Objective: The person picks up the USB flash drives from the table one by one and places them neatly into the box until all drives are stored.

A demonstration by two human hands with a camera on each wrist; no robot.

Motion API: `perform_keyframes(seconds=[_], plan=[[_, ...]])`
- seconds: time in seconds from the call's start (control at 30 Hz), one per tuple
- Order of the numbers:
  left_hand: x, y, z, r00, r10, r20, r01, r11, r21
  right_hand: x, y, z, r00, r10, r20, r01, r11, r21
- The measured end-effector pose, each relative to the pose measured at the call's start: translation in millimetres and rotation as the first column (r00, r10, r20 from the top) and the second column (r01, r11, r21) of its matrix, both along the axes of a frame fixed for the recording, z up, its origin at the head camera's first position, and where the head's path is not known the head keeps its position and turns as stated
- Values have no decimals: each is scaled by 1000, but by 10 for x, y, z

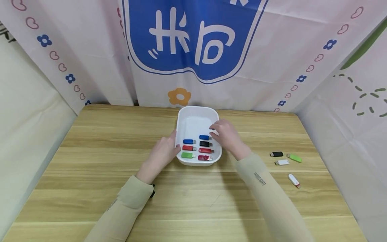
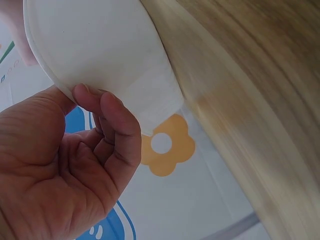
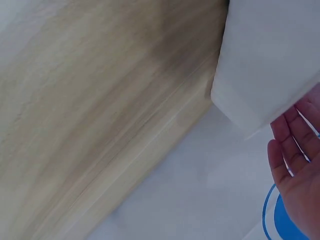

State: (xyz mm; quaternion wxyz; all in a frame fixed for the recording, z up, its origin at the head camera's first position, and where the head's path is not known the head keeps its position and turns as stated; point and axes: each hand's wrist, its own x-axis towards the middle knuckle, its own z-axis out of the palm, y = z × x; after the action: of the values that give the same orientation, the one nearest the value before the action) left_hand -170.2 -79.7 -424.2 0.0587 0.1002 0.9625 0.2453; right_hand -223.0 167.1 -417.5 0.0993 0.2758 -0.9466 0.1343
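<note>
A white plastic tray (image 1: 196, 114) stands on the table, with USB flash drives in two columns in its near half. The left column has a blue drive (image 1: 188, 141), a red one (image 1: 187, 148) and a green one (image 1: 187, 155). The right column has a blue drive (image 1: 204, 137), a black one (image 1: 204, 144) and two red ones. My left hand (image 1: 161, 151) grips the tray's left rim; in the left wrist view its thumb and fingers pinch the edge. Over the right rim, my right hand (image 1: 229, 136) pinches a small dark USB flash drive (image 1: 213, 129), mostly hidden by the fingers.
On the table to the right lie a black drive (image 1: 276, 154), a green drive (image 1: 294, 158), a white drive (image 1: 282, 162) and a white-and-red drive (image 1: 293, 180). A printed curtain (image 1: 151, 87) hangs behind the wooden table (image 1: 121, 134), close to the tray's far end.
</note>
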Motion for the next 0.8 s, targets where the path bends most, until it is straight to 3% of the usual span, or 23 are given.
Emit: perform_keyframes(seconds=[0.37, 0.8], plan=[[5, 1, -9, 1000, -3, 9, 3, 1000, 6, 297, 311, 107, 995, -95, 14, 96, 974, -204], [10, 1, -8, 1000, -1, 5, 1, 1000, 5, 778, 864, 240, 977, -190, 98, 208, 954, -216]])
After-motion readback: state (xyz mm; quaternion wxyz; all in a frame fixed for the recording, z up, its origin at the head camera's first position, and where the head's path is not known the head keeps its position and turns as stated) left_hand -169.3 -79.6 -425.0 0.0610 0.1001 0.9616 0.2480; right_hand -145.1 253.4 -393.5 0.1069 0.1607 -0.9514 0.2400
